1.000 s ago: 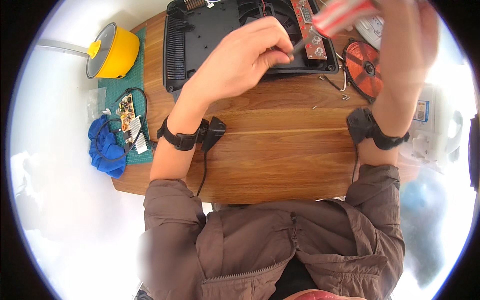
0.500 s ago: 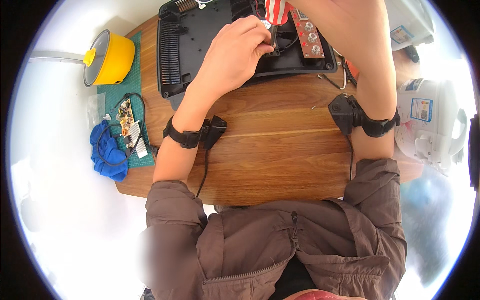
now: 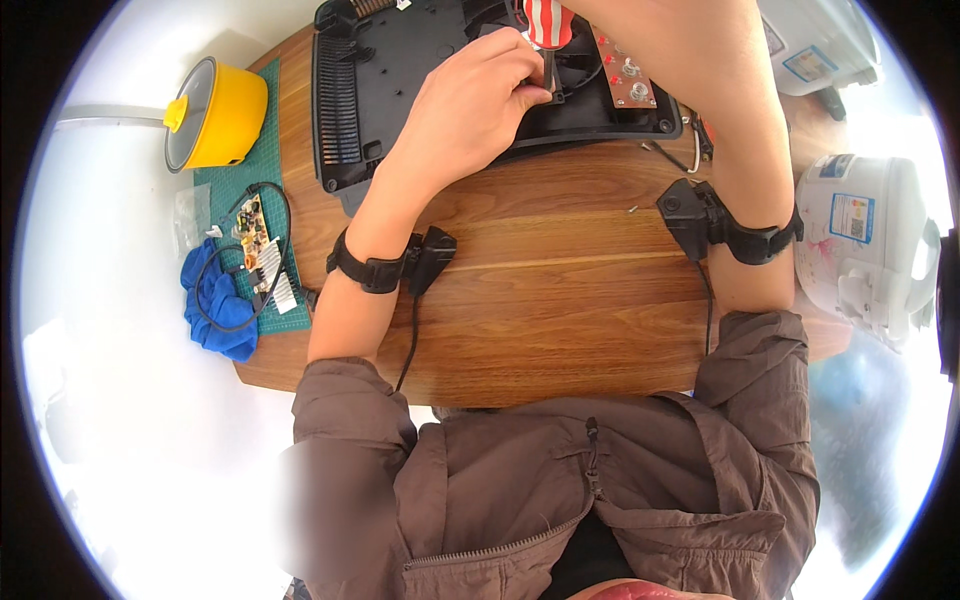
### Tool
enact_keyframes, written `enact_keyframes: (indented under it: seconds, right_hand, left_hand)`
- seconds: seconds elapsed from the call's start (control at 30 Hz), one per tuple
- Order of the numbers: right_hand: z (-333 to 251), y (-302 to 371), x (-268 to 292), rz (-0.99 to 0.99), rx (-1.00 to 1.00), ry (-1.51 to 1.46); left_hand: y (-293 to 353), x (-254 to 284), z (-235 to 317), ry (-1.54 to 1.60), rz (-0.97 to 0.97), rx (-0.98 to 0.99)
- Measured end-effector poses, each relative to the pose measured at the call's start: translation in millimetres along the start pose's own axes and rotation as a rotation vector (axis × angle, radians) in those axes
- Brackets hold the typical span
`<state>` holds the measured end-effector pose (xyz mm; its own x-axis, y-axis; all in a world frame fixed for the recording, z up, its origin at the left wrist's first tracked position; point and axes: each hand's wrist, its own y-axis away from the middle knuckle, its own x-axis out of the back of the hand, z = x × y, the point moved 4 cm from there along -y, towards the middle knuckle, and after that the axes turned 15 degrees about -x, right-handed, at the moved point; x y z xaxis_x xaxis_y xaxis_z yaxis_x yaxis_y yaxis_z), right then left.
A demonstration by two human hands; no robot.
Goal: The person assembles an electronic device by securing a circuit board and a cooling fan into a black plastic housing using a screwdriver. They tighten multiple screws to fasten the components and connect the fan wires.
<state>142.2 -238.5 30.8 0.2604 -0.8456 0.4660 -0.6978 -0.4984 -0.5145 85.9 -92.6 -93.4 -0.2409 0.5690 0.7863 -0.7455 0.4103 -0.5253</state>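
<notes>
A screwdriver with a red-and-white striped handle (image 3: 548, 24) stands nearly upright over a black plastic housing (image 3: 400, 70). My right hand (image 3: 615, 14) is at its handle from above, its fingers partly cut off by the top edge. Beside the lower end of the dark shaft, my left hand (image 3: 470, 105) is closed in a pinch, thumb against finger; anything between them is hidden. A brown circuit board (image 3: 632, 92) with clear round buttons lies on the housing's right side, partly behind my right forearm.
A yellow pot (image 3: 230, 115) stands on a green cutting mat (image 3: 262, 160) at left. Near it lie a component-filled circuit board (image 3: 255, 235), a black cable and a blue cloth (image 3: 218, 310). White appliances (image 3: 850, 230) stand at right. A small screw-like piece (image 3: 632, 210) lies on the wooden table (image 3: 550, 320).
The screwdriver handle has shifted slightly left, and the brown circuit board shows slightly farther right and lower. My left hand keeps its pinch in nearly the same place.
</notes>
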Motion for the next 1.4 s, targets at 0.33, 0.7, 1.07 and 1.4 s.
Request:
enact_keyframes:
  seconds: [0.33,0.7,1.07,1.4]
  right_hand:
    - [16,-3,-4,-0.019,0.087,-0.135]
    - [11,-4,-8,0.106,0.321,0.086]
    - [0,-4,-8,-0.112,0.386,0.034]
    - [-3,-2,-8,-0.061,0.057,-0.034]
  left_hand:
    - [3,0,-5,0.087,0.002,0.069]
    - [5,0,-5,0.133,0.037,0.069]
    - [8,4,-4,0.113,0.017,0.086]
    - [11,5,-17,0.251,0.164,0.152]
